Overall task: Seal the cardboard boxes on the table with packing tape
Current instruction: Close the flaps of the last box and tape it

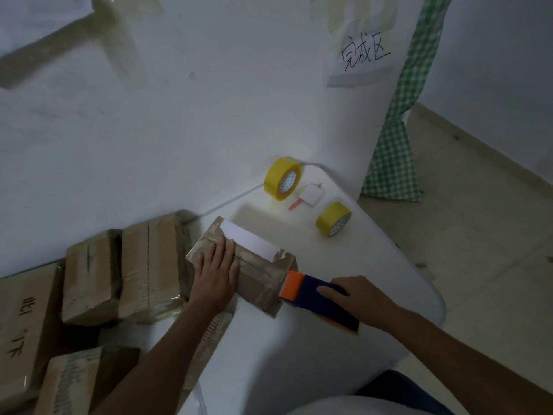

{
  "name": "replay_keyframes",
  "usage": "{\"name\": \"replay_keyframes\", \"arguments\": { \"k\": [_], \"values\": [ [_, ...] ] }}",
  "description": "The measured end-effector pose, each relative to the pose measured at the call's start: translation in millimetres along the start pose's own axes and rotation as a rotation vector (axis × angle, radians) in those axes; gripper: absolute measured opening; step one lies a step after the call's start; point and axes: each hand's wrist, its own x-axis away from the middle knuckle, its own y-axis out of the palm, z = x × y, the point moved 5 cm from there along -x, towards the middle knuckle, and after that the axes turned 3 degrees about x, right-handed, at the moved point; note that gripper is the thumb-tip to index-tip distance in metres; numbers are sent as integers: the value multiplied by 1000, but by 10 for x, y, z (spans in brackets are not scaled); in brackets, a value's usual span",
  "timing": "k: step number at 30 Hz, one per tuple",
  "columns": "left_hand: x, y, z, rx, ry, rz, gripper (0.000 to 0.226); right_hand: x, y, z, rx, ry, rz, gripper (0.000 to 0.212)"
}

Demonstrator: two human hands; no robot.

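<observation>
In the head view, a cardboard box (239,265) on the desk (299,339) is pressed under the flat, released left hand (217,275). The tape dispenser (317,298), grasped by the right hand (359,301), is set against the box's end; a steady pull along the seam is called for next.

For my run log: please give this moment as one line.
left hand: presses cardboard box | right hand: holds tape dispenser at box end | spare tape rolls: two

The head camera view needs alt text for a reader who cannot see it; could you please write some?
A person's left hand presses flat on a cardboard box on a white table while the right hand holds a blue and orange tape dispenser against the box's right end. Two yellow tape rolls stand behind; more boxes sit left.
</observation>
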Motion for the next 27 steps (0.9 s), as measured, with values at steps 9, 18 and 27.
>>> {"name": "replay_keyframes", "arguments": {
  "k": [9,18,27],
  "values": [
    [125,-16,653,-1,99,-1,79,-27,276,-33,-64,23,-15,46],
    [75,283,566,-192,111,-34,71,104,201,35,-177,-23,0,42],
    [120,193,614,-128,90,78,66,243,201,263,-148,53,-16,48]
  ]
}}
